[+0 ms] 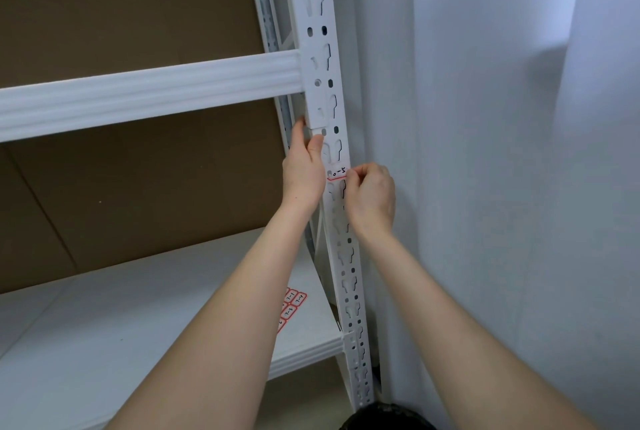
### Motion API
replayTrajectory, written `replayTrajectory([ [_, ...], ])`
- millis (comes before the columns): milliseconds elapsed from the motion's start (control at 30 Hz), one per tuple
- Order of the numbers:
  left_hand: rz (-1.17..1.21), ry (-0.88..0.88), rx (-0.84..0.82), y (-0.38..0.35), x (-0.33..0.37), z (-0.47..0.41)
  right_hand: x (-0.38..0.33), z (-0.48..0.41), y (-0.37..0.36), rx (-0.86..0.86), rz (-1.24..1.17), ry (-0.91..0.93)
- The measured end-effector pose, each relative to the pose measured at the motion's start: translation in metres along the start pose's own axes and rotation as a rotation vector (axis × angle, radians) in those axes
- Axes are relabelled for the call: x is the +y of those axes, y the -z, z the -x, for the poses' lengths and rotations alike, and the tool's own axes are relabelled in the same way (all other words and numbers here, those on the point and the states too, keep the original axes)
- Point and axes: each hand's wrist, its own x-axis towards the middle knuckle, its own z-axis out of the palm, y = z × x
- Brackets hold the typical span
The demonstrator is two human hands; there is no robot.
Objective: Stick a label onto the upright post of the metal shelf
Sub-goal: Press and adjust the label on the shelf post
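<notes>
Both hands were raised to the white slotted post point(333, 90) at the shelf's right front corner, just below the point where the upper beam point(149, 93) met it. The label point(336, 174), white with a red edge and dark handwritten marks, lay across the face of the post, between two rows of keyhole slots. The right hand point(372, 199) was closed on the label's right end, fingertips pinched together at the post's right edge; the grip was tight on the label. The left hand point(304, 170) was wrapped around the post's left edge just beside and slightly above the label, thumb pressed on the front face and fingers hidden behind the metal, so its grip was closed on the post. Whether the label was fully stuck down could not be told.

On the lower shelf point(104, 325), well below the hands and partly hidden by the left forearm, lay a sheet point(291, 305) of more red-edged labels with handwriting. Brown cardboard point(121, 14) backed the shelf, and a pale curtain point(485, 118) hung to the right of the post.
</notes>
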Motion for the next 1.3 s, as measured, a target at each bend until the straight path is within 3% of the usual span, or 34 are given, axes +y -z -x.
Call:
replayTrajectory([
  [600,-0.007,0.018,-0.005,0.001,0.005,0.002,-0.004,0.005,0.003,-0.118,-0.107,-0.087],
  [1300,0.006,0.028,-0.009,0.003,0.01,0.006,-0.004,0.021,0.012,-0.199,-0.156,0.012],
])
